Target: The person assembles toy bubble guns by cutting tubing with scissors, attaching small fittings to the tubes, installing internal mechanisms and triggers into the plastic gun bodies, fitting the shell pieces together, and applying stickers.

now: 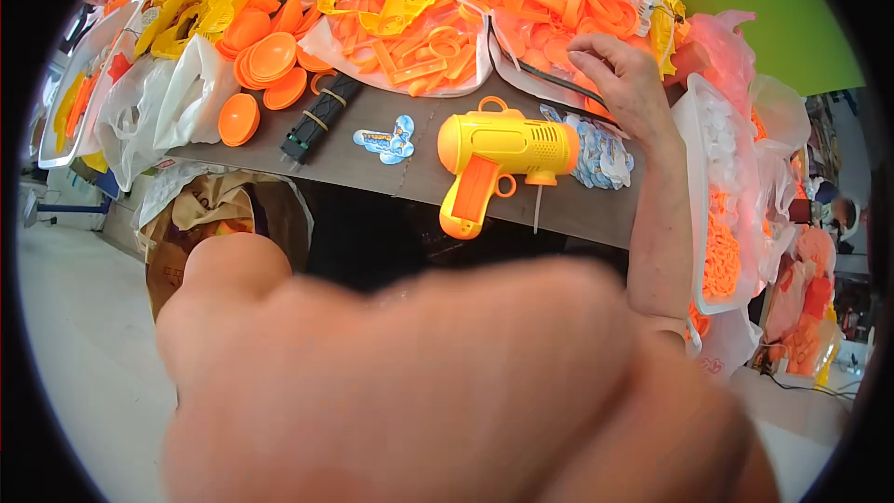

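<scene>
Yellow-orange toy gun (507, 142) on worktop (589, 212), L of & below R hand's (629, 86) half-open, empty fingers; body runs L–R, handle twd wearer. R hand's nearer it; blurred foreground hand (400, 382), prob. L, fingers' state unclear

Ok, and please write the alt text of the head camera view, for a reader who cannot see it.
A yellow and orange toy gun lies on a gray table in front of piles of orange and yellow plastic parts. The person's nearer hand, blurred, fills much of the foreground; the farther hand is near the orange parts.
</scene>
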Demonstrator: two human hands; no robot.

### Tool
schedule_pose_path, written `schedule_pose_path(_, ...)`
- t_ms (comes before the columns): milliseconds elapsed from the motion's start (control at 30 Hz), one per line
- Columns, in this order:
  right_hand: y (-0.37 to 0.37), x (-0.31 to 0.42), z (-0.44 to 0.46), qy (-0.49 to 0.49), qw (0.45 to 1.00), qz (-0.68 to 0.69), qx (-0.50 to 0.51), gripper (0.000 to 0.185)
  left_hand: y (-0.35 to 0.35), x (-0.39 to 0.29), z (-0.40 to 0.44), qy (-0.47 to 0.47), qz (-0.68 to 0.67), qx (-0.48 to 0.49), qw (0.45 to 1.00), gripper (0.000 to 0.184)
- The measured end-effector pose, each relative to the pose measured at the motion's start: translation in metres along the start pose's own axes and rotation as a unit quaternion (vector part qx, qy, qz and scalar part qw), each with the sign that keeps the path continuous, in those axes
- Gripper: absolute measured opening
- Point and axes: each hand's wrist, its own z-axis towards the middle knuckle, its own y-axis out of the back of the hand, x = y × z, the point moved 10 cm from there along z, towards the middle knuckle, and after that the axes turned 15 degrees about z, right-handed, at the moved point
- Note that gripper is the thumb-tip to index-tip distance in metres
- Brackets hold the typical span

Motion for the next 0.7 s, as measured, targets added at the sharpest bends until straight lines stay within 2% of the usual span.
schedule_pose_path(133,-0.001,-0.011,-0.012,-0.029,0.999,0.014,0.006,0.019,0.011,-0.003,-0.005,0.042,-0.013,0.052,0.998,0.017)
schedule_pose_path(333,-0.007,-0.015,-0.021,-0.014,1.000,0.017,0.002,0.020,-0.011,0.004,0.014,0.101,-0.021,0.126,0.987,0.024)
schedule_pose_path(500,-0.001,-0.024,-0.026,-0.010,1.000,0.011,-0.008,0.020,0.001,-0.003,-0.001,0.145,-0.035,0.199,0.969,0.031)
schedule_pose_path(567,0.001,-0.024,-0.027,-0.007,1.000,0.013,-0.015,0.020,-0.027,0.011,0.023,0.174,-0.030,0.225,0.958,0.033)
schedule_pose_path(700,0.000,-0.028,-0.028,-0.010,1.000,0.016,-0.017,0.019,-0.039,0.029,0.024,0.237,-0.030,0.280,0.930,0.039)
